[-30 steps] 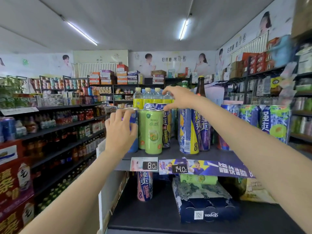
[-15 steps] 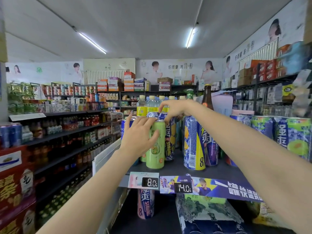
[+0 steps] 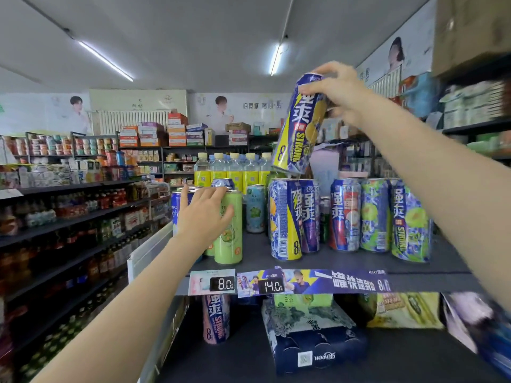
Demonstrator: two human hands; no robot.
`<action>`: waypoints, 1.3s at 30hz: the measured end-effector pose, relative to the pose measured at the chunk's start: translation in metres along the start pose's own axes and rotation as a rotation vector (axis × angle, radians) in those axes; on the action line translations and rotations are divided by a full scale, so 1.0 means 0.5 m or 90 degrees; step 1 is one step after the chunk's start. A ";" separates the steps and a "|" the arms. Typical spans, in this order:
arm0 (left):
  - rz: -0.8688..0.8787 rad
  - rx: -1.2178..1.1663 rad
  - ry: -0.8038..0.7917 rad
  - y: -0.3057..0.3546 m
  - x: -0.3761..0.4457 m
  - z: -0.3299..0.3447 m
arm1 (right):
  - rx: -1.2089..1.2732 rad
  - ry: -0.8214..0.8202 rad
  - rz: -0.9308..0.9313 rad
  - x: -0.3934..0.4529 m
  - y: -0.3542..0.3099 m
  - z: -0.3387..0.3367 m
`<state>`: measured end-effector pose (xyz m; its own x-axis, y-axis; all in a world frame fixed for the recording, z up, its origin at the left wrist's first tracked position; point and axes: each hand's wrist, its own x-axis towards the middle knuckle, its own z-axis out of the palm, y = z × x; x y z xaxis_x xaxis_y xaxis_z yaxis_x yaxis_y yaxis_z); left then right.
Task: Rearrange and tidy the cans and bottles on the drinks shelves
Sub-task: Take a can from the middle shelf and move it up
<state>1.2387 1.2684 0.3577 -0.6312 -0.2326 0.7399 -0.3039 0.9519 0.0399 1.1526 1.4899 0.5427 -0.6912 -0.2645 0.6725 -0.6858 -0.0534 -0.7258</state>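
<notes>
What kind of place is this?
Most likely a small grocery shop: dark metal shelves full of tall printed drink cans, digital price tags on the shelf edge, and more stocked aisles behind.

Right hand [image 3: 336, 91] raised, gripping; left hand [image 3: 206, 217] flat.

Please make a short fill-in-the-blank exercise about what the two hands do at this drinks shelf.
1. The right hand holds the tall blue-and-yellow metal can by its ____ end, lifted clear of the grey shelf.
2. The lifted can is ____, not upright.
3. The left hand rests on the tall light ____ metal can.
4. The price tag below that can reads ____.

Missing words: top; tilted; green; 8.0
</notes>
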 end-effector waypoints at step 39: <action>0.014 -0.253 0.129 0.096 0.172 -0.009 | -0.480 -0.151 0.025 0.029 0.206 -0.014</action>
<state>1.1732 1.2949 0.4263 -0.4694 -0.2053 0.8588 0.0307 0.9682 0.2483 1.0704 1.4872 0.4789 -0.7089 -0.4552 0.5388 -0.6903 0.6046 -0.3975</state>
